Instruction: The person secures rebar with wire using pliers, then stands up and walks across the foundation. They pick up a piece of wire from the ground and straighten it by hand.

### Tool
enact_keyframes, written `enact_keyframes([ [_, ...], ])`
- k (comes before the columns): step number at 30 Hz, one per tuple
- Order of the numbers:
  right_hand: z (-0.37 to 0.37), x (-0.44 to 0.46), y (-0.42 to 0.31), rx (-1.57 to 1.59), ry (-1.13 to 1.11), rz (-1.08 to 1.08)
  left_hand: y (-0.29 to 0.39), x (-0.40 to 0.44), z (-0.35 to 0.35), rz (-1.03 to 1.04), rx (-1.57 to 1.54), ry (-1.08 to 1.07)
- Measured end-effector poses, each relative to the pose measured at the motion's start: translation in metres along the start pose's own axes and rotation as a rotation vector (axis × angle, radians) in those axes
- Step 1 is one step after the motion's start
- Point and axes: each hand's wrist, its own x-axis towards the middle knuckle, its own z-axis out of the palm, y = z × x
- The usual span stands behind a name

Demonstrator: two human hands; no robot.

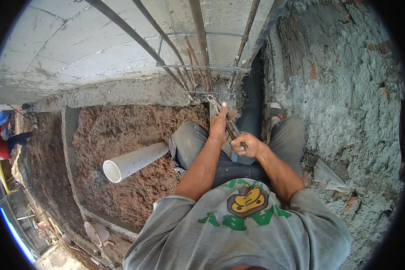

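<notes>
Long-handled pincers (230, 124) stand at a slant in front of me, their jaws at the foot of a cage of steel rebar (201, 42). My right hand (247, 145) is closed round the lower ends of the handles. Higher up, near the jaws, my left hand (218, 124) is closed on the pincers with its thumb pointing up; its other fingers are partly hidden. The jaws meet the bars just by a thin steel stirrup (209, 93). Whether they grip a wire there is too small to tell.
A white plastic pipe (135, 162) lies on reddish soil (103, 135) to the left. A rough mortared wall (342, 94) rises close on the right, a pale wall (90, 49) ahead. A dark pipe (252, 90) stands beside the rebar. Another person (0, 141) is far left.
</notes>
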Motion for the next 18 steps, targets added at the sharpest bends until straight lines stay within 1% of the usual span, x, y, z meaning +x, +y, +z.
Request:
enact_keyframes([
  [2,-0.005,0.01,0.012,0.32,-0.207,0.059,0.004,-0.001,0.0,-0.044,-0.125,-0.097],
  [3,-0.001,0.008,0.01,0.312,-0.254,0.05,0.006,0.0,0.0,-0.029,-0.18,-0.12],
  [4,0.001,0.004,0.007,0.316,-0.253,0.046,0.007,0.001,0.001,-0.031,-0.176,-0.122],
  [6,0.006,-0.002,0.001,0.294,-0.209,0.068,0.012,0.005,0.004,-0.037,-0.4,-0.183],
  [7,0.005,-0.002,-0.001,0.296,-0.209,0.065,0.009,0.011,0.001,-0.039,-0.397,-0.184],
  [9,0.003,-0.005,-0.006,0.174,-0.205,0.025,0.005,0.021,-0.005,-0.05,-0.551,-0.358],
  [10,0.005,-0.008,-0.008,0.175,-0.202,0.021,0.004,0.02,-0.005,-0.053,-0.55,-0.362],
  [12,0.015,-0.014,-0.017,-0.262,0.066,0.063,0.008,0.018,-0.003,-0.074,-0.561,-0.333],
  [13,0.029,-0.016,-0.019,-0.531,0.32,0.052,0.011,0.016,-0.001,-0.068,-0.489,-0.273],
  [14,0.038,-0.013,-0.01,-0.531,0.322,0.056,0.013,0.016,0.003,-0.071,-0.492,-0.272],
  [16,0.057,-0.009,0.019,-1.434,1.014,-0.49,0.01,0.013,0.011,0.001,-0.323,-0.118],
  [17,0.066,-0.006,0.021,-1.399,1.061,-0.45,0.012,0.01,0.018,-0.003,-0.309,-0.03],
  [18,0.064,-0.004,0.02,-1.399,1.066,-0.45,0.011,0.012,0.02,-0.004,-0.309,-0.034],
])
